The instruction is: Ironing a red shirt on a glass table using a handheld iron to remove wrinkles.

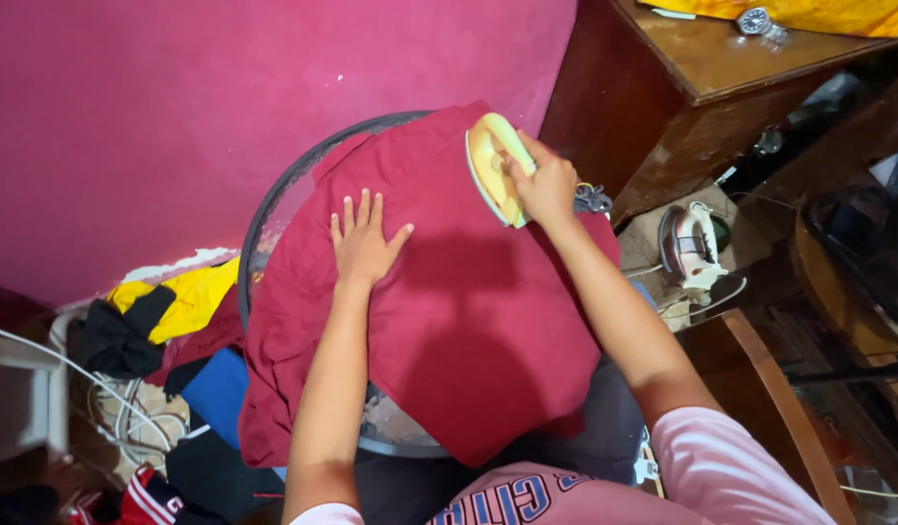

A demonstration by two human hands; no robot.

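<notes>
Iron (494,167) sits at the far right corner of the cloth (449,321), my right hand (546,185) clenched on its handle, long axis pointing away. Left hand (363,243) lies flat, fingers spread, just left of the iron.

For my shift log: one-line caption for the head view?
Right hand grips a yellow iron on a dark red garment; left hand presses the cloth flat.

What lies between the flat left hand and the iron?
Only bare dark red cloth: the head view shows nothing else between the left hand and the yellow iron.
</notes>
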